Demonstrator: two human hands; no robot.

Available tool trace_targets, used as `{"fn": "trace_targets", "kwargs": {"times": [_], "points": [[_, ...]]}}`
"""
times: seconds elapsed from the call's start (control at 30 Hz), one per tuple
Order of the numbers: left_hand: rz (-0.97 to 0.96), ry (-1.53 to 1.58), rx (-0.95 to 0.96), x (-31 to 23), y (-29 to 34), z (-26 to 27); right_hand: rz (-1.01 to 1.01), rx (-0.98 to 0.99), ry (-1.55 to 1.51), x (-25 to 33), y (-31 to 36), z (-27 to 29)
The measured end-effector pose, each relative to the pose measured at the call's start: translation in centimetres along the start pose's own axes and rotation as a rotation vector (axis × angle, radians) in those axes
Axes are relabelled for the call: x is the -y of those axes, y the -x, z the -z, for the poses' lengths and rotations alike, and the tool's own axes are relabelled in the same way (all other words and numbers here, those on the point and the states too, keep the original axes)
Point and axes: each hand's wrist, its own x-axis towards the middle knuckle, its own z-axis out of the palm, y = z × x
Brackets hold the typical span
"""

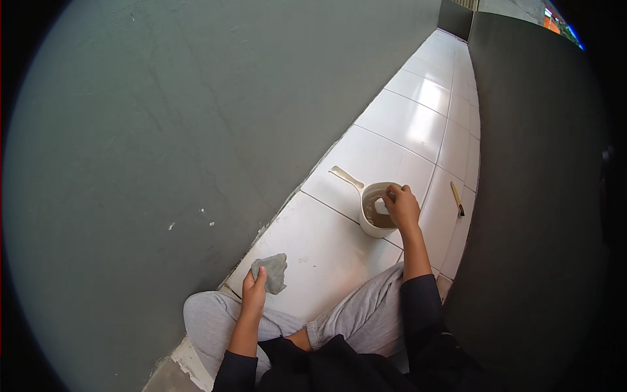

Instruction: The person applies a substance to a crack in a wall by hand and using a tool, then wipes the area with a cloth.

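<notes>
My left hand [254,291] is closed on a flat, rough-edged grey piece [274,272], its thumb lying on top, above the tiles near my knee. What the piece is made of I cannot tell. Ahead and to the right stands a white dipper [377,230] with a long handle, holding a grey-brown mix [371,210]. Over its right rim reaches my right hand [404,206], fingers pinched on a small white flat piece [381,207] inside the dipper. The fingers partly cover that piece, and how deep it dips into the mix is hard to see.
A yellow utility knife [456,198] lies on the white tiled floor [385,140], right of the dipper. A grey wall [163,130] rises on the left and a dark wall [535,196] on the right, leaving a narrow strip. My grey-trousered legs [366,307] are folded at the near end.
</notes>
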Motion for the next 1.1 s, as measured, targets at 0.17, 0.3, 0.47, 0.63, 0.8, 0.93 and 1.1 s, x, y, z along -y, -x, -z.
{"fn": "trace_targets", "kwargs": {"times": [0.17,0.3,0.47,0.63,0.8,0.93,1.1], "points": [[-0.083,-0.106,-0.085,-0.3,-1.3,4.2,-0.009,0.018,-0.051,-0.6,0.4,-0.1],[-0.057,-0.023,-0.197,2.2,-3.0,5.6,-0.021,0.013,-0.08,-0.2,0.7,-0.2],[-0.016,0.016,-0.148,2.3,-3.7,4.5,-0.072,0.005,-0.082,-0.8,0.3,-1.0],[-0.02,-0.018,-0.113,1.2,-3.1,3.7,-0.065,-0.009,-0.122,-1.3,0.5,-1.6],[-0.012,-0.057,-0.108,1.6,-3.2,4.3,-0.076,-0.024,-0.12,-0.4,0.7,-1.7],[0.015,-0.08,-0.1,1.8,-3.3,4.0,-0.021,-0.03,-0.2,-2.0,0.1,-2.4],[0.004,-0.102,-0.084,2.6,-3.8,4.5,0.012,0.0,-0.307,-1.8,-0.2,-2.3]]}}
